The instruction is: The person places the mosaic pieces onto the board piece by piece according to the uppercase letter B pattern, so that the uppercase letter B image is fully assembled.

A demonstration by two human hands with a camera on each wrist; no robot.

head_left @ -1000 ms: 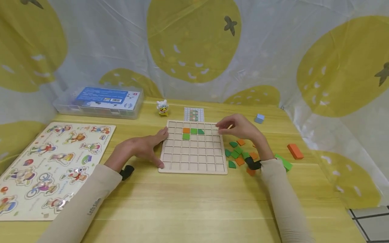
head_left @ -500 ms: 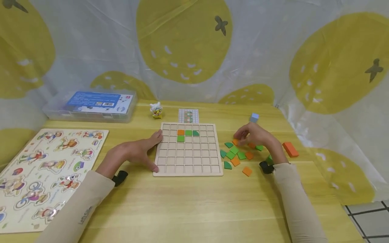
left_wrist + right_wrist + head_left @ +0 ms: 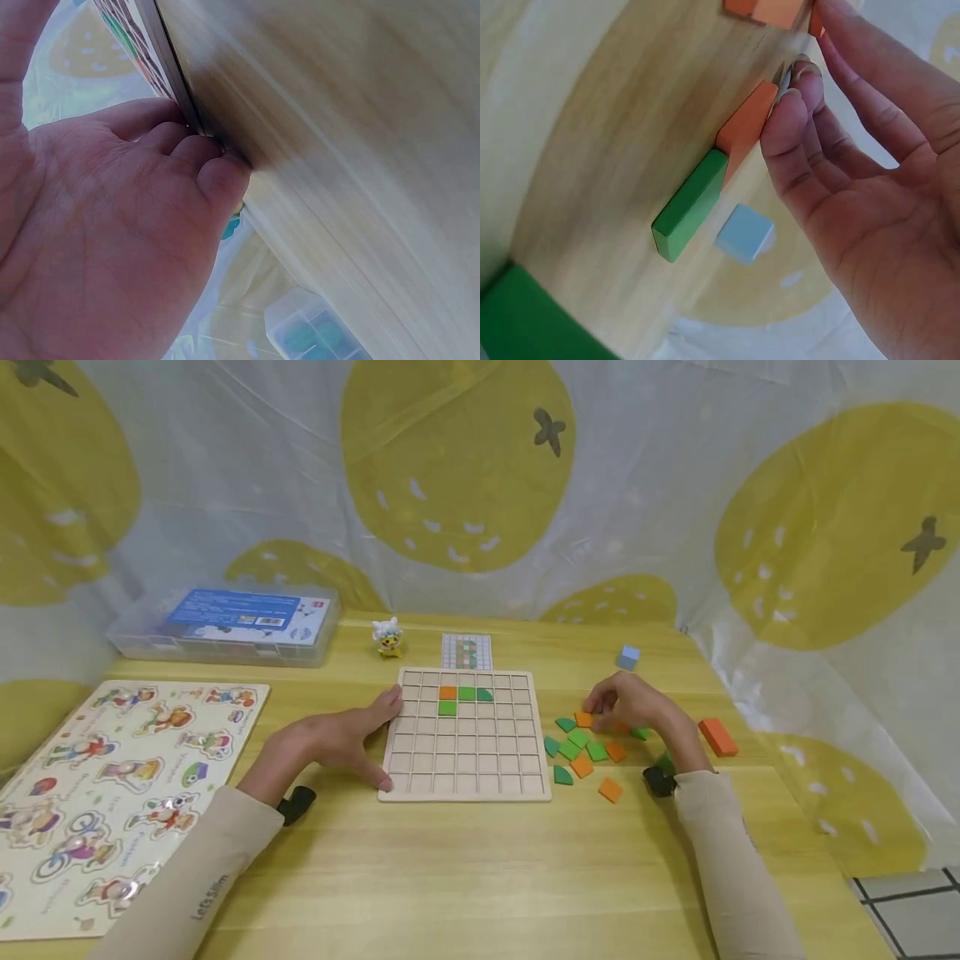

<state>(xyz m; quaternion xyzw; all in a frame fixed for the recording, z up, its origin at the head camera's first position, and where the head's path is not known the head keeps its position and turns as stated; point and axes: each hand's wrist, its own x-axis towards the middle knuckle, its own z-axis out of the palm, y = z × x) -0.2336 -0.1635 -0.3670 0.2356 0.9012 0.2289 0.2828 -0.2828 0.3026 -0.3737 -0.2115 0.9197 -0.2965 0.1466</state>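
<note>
In the head view a wooden grid board (image 3: pixel 465 743) lies mid-table. Near its top, an orange square (image 3: pixel 448 692), two light green squares (image 3: pixel 467 694) and a dark green quarter-round tile (image 3: pixel 484 695) occupy cells. My left hand (image 3: pixel 337 735) rests against the board's left edge, thumb and fingers spread; in the left wrist view the fingertips (image 3: pixel 221 180) press at that edge. Right of the board, my right hand (image 3: pixel 630 700) is over loose tiles, thumb and forefinger pinching an orange tile (image 3: pixel 583 719). The right wrist view shows its other fingers (image 3: pixel 784 127) curled; the pinch is partly out of frame.
Several loose green and orange tiles (image 3: pixel 581 766) lie beside the board. An orange block (image 3: pixel 717 737) and a blue block (image 3: pixel 628 657) are farther right. A pattern card (image 3: pixel 467 652), figurine (image 3: pixel 387 637) and plastic case (image 3: pixel 225 643) stand behind; a picture puzzle (image 3: pixel 135 777) lies left.
My right hand has left the board's upper right edge and moved right and down to the orange tile among the loose pieces. My left hand stays at the board.
</note>
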